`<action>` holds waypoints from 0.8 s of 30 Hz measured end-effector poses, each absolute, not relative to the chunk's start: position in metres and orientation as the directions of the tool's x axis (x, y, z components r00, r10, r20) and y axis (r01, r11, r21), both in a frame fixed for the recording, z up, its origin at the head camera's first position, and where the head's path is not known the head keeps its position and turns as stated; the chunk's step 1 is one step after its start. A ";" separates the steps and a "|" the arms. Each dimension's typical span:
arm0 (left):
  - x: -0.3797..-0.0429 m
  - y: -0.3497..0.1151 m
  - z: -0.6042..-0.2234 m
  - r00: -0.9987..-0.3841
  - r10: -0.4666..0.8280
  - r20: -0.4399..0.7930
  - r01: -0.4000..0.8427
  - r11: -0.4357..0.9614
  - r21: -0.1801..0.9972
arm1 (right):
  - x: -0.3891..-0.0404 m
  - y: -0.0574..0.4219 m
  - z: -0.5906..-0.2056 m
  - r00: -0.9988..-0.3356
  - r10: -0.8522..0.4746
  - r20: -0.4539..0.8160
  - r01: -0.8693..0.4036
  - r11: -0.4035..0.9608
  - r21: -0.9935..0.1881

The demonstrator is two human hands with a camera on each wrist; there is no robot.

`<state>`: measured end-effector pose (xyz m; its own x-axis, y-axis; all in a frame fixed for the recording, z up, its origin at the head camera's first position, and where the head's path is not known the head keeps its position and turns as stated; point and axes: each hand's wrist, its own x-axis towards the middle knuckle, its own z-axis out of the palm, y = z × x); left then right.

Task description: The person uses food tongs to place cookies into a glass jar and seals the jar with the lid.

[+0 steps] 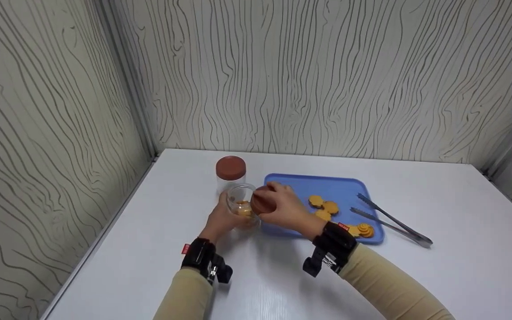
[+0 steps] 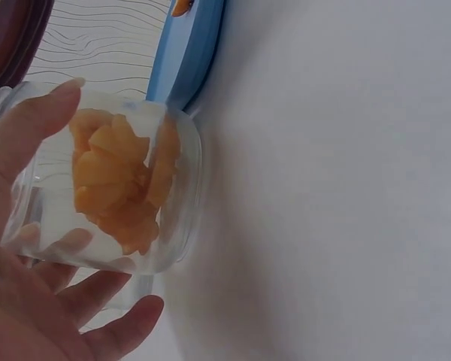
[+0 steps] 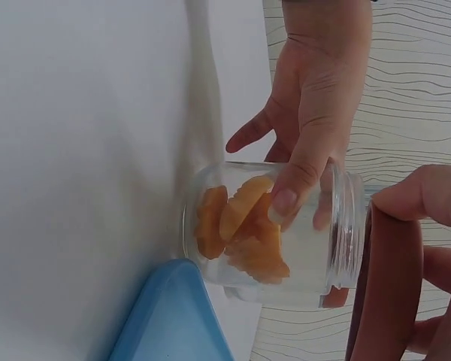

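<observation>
A clear jar (image 3: 308, 248) stands on the table with several orange flower-shaped pieces (image 2: 109, 173) inside. Its threaded mouth is uncovered. My left hand (image 1: 226, 218) grips the jar, thumb on one side and fingers round the other. My right hand (image 1: 289, 209) holds a reddish-brown lid (image 3: 391, 289) by its rim, tilted beside the jar's mouth. In the right wrist view the lid's near edge is close to the threads; whether they touch I cannot tell.
Behind the left hand stands another jar with a reddish-brown lid (image 1: 230, 167). A blue tray (image 1: 340, 189) to the right bears several orange flower-shaped pieces (image 1: 316, 201). Metal tongs (image 1: 409, 233) lie across the tray's right edge. Patterned walls (image 1: 305, 80) border the white table (image 1: 451, 213).
</observation>
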<state>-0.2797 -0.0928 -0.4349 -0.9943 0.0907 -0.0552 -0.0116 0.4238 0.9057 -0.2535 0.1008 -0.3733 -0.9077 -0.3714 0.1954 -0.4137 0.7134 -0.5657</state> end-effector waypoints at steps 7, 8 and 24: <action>-0.280 -0.095 -0.433 -0.993 0.100 -0.056 -0.008 0.428 0.904 | -0.258 0.094 -0.370 -0.903 -0.400 0.158 -0.415 0.716 -0.562; -0.280 -0.095 -0.433 -0.993 0.100 -0.064 -0.016 0.427 0.904 | -0.260 0.092 -0.370 -0.901 -0.405 0.153 -0.417 0.713 -0.564; -0.282 -0.095 -0.436 -0.989 0.147 -0.009 0.059 0.450 0.891 | -0.277 0.071 -0.368 -0.885 -0.441 0.148 -0.440 0.688 -0.577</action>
<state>-0.2820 -0.0952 -0.4356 -0.9892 0.1466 -0.0086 0.0589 0.4500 0.8911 -0.2765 0.0713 -0.3685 -0.8850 -0.4414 0.1480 -0.4398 0.6884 -0.5768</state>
